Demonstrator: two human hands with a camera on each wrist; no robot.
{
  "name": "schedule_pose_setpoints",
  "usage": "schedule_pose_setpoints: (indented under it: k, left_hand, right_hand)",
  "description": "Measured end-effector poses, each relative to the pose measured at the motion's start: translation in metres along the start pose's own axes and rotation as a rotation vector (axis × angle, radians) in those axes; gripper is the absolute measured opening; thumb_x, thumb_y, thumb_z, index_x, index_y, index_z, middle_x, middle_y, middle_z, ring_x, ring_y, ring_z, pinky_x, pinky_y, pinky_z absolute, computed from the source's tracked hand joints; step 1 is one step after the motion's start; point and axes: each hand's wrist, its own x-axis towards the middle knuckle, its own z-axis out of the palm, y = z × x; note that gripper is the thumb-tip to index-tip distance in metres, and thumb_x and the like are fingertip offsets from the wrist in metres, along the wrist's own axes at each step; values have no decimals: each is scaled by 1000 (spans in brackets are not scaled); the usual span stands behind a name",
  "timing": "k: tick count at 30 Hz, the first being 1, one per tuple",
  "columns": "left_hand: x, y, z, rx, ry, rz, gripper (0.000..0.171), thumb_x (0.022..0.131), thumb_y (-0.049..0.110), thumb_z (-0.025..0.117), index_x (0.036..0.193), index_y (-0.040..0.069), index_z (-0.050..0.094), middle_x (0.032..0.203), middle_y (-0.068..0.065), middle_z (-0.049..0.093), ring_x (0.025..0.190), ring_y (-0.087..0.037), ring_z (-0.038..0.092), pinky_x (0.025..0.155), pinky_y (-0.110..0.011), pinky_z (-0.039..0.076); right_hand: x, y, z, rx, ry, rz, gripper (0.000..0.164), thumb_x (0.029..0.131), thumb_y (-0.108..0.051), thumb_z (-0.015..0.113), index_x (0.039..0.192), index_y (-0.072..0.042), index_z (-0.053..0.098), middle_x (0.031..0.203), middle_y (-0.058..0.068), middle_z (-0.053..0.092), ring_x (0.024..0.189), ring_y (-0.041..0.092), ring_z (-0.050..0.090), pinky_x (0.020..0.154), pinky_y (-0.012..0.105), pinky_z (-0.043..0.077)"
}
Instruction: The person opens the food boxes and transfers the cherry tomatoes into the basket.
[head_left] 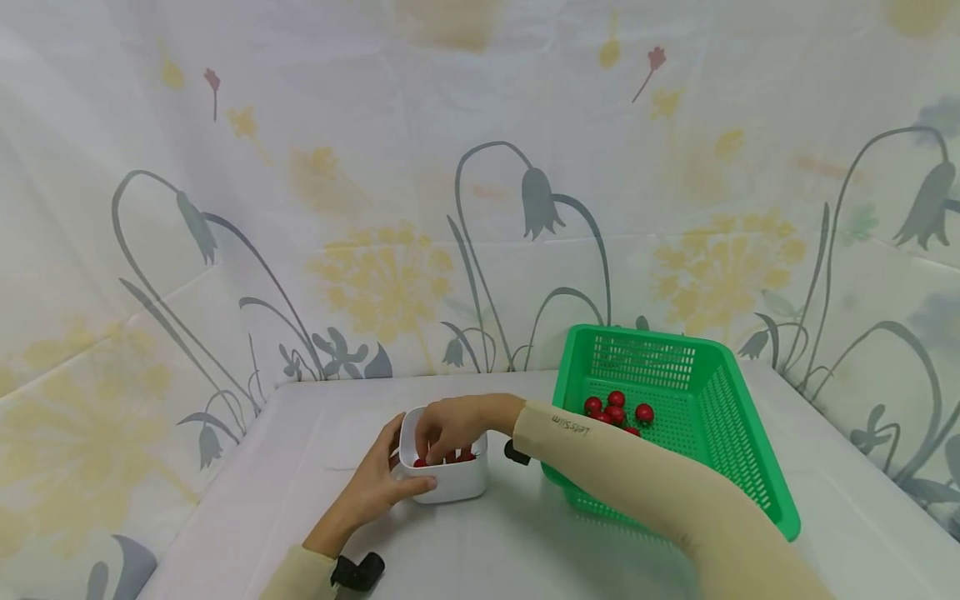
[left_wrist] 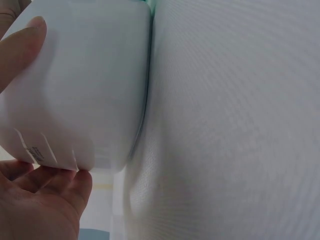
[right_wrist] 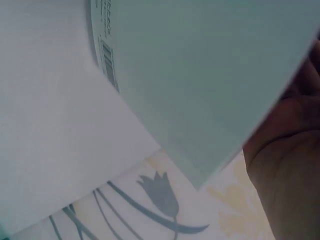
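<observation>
A small white box (head_left: 456, 483) with rounded corners sits tilted slightly on the table, red cherry tomatoes (head_left: 467, 456) showing inside it. My left hand (head_left: 375, 477) grips its left side, thumb on the front wall and fingers on the far side. In the left wrist view that box (left_wrist: 85, 85) lies between the thumb and the fingers. From above, my right hand (head_left: 456, 423) reaches into the box with bent fingers pointing down among the tomatoes. Its fingertips are hidden, so whether they pinch a tomato does not show. The right wrist view has the box wall (right_wrist: 215, 85) beside the hand (right_wrist: 292, 145).
A green plastic basket (head_left: 738, 425) with perforated walls stands to the right, partly behind my right forearm. Several more cherry tomatoes (head_left: 643, 413) lie in its left part. The white-covered table (head_left: 480, 550) meets a flower-printed cloth (head_left: 390, 167) at the back.
</observation>
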Motion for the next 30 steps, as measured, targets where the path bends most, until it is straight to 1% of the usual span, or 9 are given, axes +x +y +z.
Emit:
schedule_pose_setpoints:
  k: [4,7,11,14,17,21,23,25,30]
  left_hand:
    - [0,-1,0,13,1,7,105,71,27,86,151,14,20,149,-4,33,137,-20,33,111,-42,31]
    - [1,-2,1,8,2,16,105,71,26,86,151,13,20,149,-4,34,136,-21,33,111,-44,31]
    - [1,-2,1,1,-2,13,105,70,26,86,151,13,20,150,-4,33,137,-20,32,112,-45,30]
    - [1,-2,1,-7,-5,0,105,71,25,86,151,13,19,150,-3,33,137,-20,32,112,-45,29]
    - [1,-3,1,-11,-3,-4,105,71,24,86,151,13,18,150,-5,32,137,-21,31,112,-45,29]
    - [0,-3,1,-1,2,12,105,71,22,86,151,10,19,150,-8,32,137,-23,31,112,-46,29]
    - [0,-3,1,0,0,20,104,72,21,86,151,10,19,150,-9,33,137,-24,32,112,-46,29]
    - [0,-2,1,-8,-3,30,102,72,20,85,150,10,20,150,-10,33,137,-25,32,112,-47,28]
    - [-1,0,0,-20,-4,24,101,72,19,85,150,13,21,150,-10,32,137,-26,32,112,-48,28]
  right_hand:
    - [4,0,4,-28,-56,-57,13,94,-6,58,91,-14,68,62,3,54,48,31,52,51,44,53]
    - [5,-2,5,-70,-71,-66,15,95,-6,56,91,-14,68,58,0,50,46,30,51,52,47,52]
    - [6,-3,6,-145,-65,-53,16,95,-9,56,91,-16,69,58,-5,49,44,16,50,45,30,49]
    - [8,-4,6,-152,-66,-43,16,96,-10,56,92,-16,70,61,-7,49,47,9,48,44,20,44]
    - [11,-4,5,-158,-71,-52,16,95,-10,56,92,-16,71,66,-10,53,55,5,49,49,17,43]
    - [13,-1,4,-239,-75,-96,16,94,-8,57,88,-14,72,72,-11,56,68,3,50,59,15,42]
    - [13,1,3,-251,-76,-87,16,93,-7,58,89,-14,72,73,-10,57,71,4,50,61,16,42]
    - [13,3,1,-236,-58,-45,15,93,-8,59,92,-15,72,77,-10,59,73,5,52,63,17,44]
    - [11,6,-2,-218,51,59,16,92,-11,62,102,-18,72,89,-10,63,77,9,57,66,22,50]
